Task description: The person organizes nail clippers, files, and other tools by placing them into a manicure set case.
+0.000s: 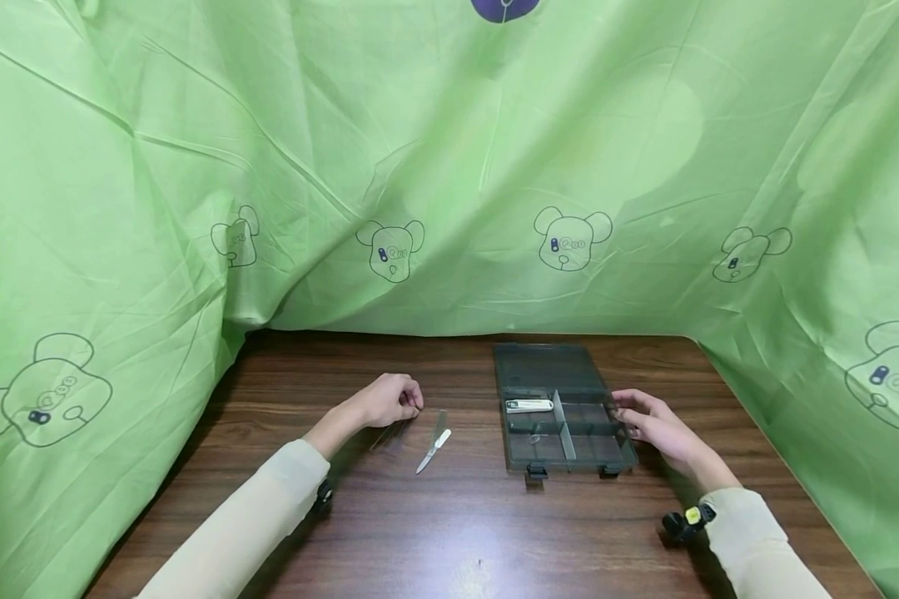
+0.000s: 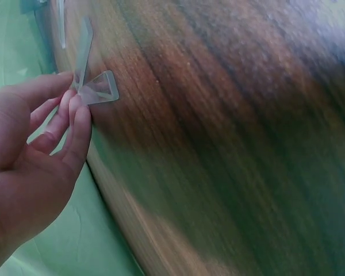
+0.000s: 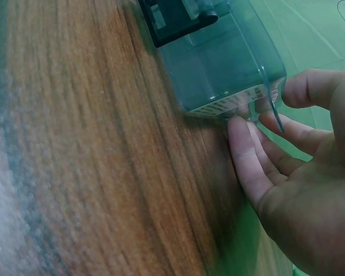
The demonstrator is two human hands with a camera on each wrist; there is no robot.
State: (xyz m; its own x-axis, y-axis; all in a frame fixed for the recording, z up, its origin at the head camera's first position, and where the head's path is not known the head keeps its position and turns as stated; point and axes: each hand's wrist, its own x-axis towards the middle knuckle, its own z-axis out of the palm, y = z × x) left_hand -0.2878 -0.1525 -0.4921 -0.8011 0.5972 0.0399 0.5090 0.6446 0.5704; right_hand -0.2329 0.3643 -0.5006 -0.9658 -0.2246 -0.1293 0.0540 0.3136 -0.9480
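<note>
My left hand point(image 1: 391, 401) pinches a clear plastic piece between thumb and fingertips; its angular end point(image 2: 106, 92) sticks out past the fingers in the left wrist view. A clear strip point(image 1: 440, 424) and a small folding knife point(image 1: 433, 452) with a white handle lie just right of it on the table. At the right stands a dark see-through compartment box point(image 1: 523, 464), lid point(image 1: 547, 366) laid back. White nail clippers point(image 1: 528, 405) sit in its back left compartment. My right hand point(image 1: 655, 424) holds the box's right side, thumb at the rim, fingers low against the wall.
Pale dividers point(image 1: 563, 424) split the box, and two black latches point(image 1: 537, 472) hang at its front. The brown wooden table point(image 1: 389, 532) is bordered by a green patterned cloth point(image 1: 464, 283) at the back and both sides.
</note>
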